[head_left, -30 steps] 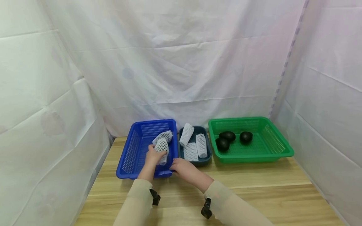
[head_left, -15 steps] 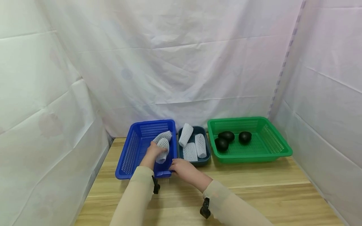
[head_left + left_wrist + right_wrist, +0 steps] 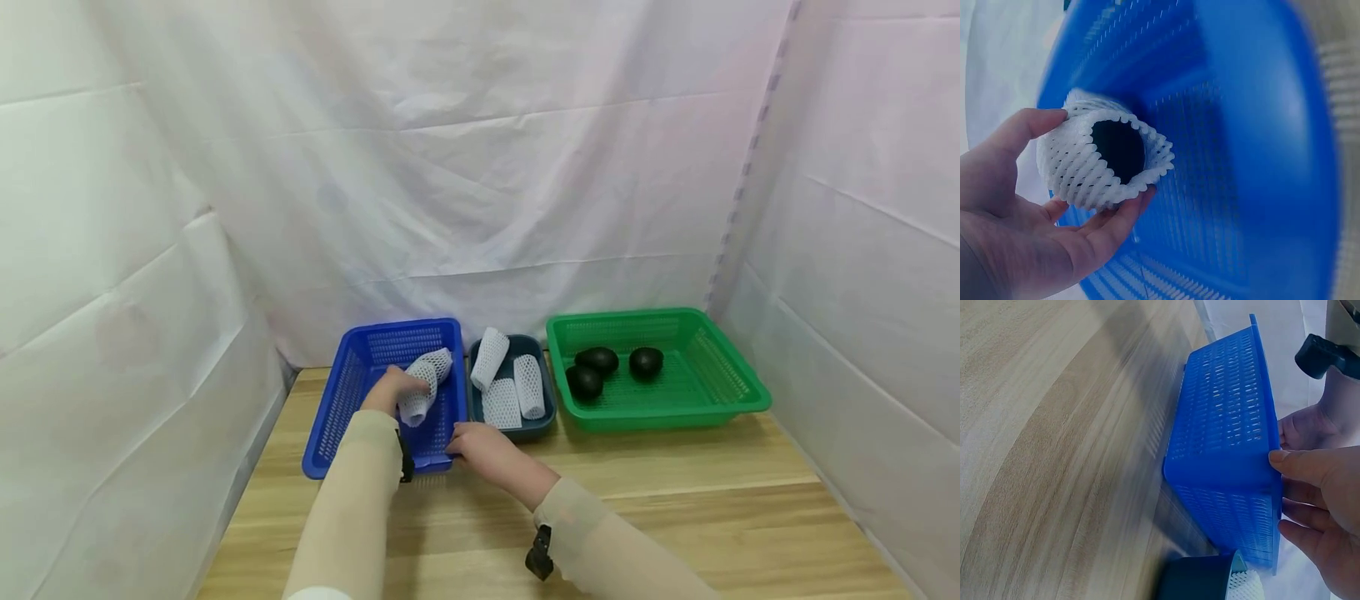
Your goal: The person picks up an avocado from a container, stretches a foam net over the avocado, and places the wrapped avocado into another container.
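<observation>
My left hand [image 3: 390, 388] is inside the blue basket [image 3: 324, 433], gripping a white foam fruit net [image 3: 415, 406]. The left wrist view looks into the net's open end, where a dark, avocado-like fruit [image 3: 1119, 151] shows; thumb and fingers lie on opposite sides of the net. Just behind it in the basket is another white foam net [image 3: 441, 362], partly covered by the held one. At the basket's near right corner, my right hand [image 3: 480, 446] pinches the rim, thumb on top and fingers beneath in the right wrist view [image 3: 1329, 500].
A small dark teal bin [image 3: 551, 400] with several white foam nets [image 3: 529, 387] stands right of the blue basket. Farther right, a green basket [image 3: 675, 418] holds three dark, egg-shaped fruits [image 3: 597, 360]. White sheeting [image 3: 480, 208] rises behind the wooden table [image 3: 637, 492].
My left hand has shifted the foam net with its fruit slightly left and away from me within the blue basket, tilting it. The right hand keeps its hold on the rim.
</observation>
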The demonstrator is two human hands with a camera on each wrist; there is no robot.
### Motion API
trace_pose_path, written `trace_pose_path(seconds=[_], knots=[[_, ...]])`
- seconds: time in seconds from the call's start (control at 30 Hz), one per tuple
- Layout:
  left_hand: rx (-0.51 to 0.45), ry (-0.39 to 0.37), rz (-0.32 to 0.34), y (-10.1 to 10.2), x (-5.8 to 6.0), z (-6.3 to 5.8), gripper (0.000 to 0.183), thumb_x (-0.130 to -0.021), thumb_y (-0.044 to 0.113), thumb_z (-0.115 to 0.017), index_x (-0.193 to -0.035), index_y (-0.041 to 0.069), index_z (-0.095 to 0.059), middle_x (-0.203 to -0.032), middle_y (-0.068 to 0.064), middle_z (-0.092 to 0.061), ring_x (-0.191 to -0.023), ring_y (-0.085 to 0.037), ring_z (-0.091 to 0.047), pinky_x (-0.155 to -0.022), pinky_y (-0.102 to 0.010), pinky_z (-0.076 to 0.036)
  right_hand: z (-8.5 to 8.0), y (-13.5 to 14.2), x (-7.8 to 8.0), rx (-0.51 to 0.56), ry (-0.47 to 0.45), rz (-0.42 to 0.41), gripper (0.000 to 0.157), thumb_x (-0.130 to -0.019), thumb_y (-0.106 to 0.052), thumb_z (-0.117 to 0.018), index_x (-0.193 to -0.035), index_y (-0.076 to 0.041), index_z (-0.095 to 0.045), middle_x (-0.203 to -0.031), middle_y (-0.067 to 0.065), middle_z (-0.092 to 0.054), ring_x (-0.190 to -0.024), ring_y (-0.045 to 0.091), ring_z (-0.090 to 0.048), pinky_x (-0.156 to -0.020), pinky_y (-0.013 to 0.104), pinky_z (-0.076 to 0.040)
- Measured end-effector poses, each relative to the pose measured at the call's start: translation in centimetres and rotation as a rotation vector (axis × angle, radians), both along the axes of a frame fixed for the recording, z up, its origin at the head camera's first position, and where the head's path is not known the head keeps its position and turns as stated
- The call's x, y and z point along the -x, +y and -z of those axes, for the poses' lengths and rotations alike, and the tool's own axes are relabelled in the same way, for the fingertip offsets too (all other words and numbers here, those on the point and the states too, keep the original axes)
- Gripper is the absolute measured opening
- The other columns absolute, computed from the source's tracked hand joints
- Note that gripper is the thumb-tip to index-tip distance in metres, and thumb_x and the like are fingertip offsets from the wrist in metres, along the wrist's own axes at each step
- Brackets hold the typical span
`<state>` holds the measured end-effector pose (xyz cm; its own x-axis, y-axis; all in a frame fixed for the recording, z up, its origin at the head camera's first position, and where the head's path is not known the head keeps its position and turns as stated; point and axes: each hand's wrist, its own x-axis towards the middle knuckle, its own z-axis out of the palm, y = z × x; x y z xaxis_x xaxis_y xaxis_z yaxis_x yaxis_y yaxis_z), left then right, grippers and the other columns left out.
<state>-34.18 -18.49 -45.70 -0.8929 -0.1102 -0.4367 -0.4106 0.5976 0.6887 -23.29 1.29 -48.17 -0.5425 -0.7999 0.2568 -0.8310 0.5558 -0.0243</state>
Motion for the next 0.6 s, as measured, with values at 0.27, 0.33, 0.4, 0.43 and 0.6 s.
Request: trace_pose_path(seconds=[0.27,0.33,0.4,0.43,0.6], knots=[[0.008,0.002,-0.034,-2.9,1.8,-1.5,0.105,-0.088,0.019,-0.068,-0.150,-0.004,0.014,-0.149,-0.038,-0.015,-0.128,-0.054,-0.036,-0.093,-0.060,-0.044,-0.4,-0.1,-0.4,-0.028,-0.003,0.034,0.007,-0.084,-0.012,-0.075,-0.087,-0.018,-0.077,-0.082,-0.007,-0.060,-0.077,0.007,-0.054,-0.067,0.016,-0.042],[0.037,0.036,-0.044,-3.3,2.0,-2.2,0.104,-0.089,0.020,-0.067,-0.150,-0.005,0.013,-0.148,-0.039,-0.017,-0.128,-0.055,-0.035,-0.094,-0.061,-0.044,-0.5,0.0,-0.4,-0.043,-0.004,0.061,0.006,-0.084,-0.014,-0.075,-0.087,-0.018,-0.077,-0.082,-0.008,-0.060,-0.077,0.006,-0.055,-0.067,0.016,-0.043],[0.060,0.064,-0.047,-3.7,2.2,-2.6,0.102,-0.090,0.021,-0.067,-0.150,-0.006,0.011,-0.147,-0.040,-0.020,-0.129,-0.054,-0.035,-0.096,-0.061,-0.042,-0.5,-0.1,-0.5,-0.054,-0.011,0.085,0.006,-0.084,-0.015,-0.076,-0.088,-0.019,-0.077,-0.082,-0.008,-0.061,-0.078,0.006,-0.056,-0.067,0.017,-0.044],[0.079,0.078,-0.045,-4.0,2.3,-2.8,0.100,-0.090,0.021,-0.066,-0.150,-0.007,0.009,-0.146,-0.040,-0.022,-0.129,-0.054,-0.035,-0.098,-0.060,-0.041,-0.5,-0.1,-0.4,-0.059,-0.012,0.093,0.006,-0.084,-0.016,-0.076,-0.088,-0.020,-0.077,-0.082,-0.008,-0.061,-0.079,0.006,-0.056,-0.067,0.017,-0.045],[0.123,0.142,-0.083,-5.1,2.6,-2.6,0.085,-0.091,0.022,-0.065,-0.147,-0.010,-0.010,-0.137,-0.039,-0.034,-0.126,-0.052,-0.039,-0.100,-0.059,-0.038,-0.5,-0.3,-0.4,-0.078,-0.021,0.107,0.007,-0.085,-0.017,-0.075,-0.090,-0.022,-0.078,-0.087,-0.009,-0.063,-0.082,0.005,-0.059,-0.069,0.017,-0.045]])
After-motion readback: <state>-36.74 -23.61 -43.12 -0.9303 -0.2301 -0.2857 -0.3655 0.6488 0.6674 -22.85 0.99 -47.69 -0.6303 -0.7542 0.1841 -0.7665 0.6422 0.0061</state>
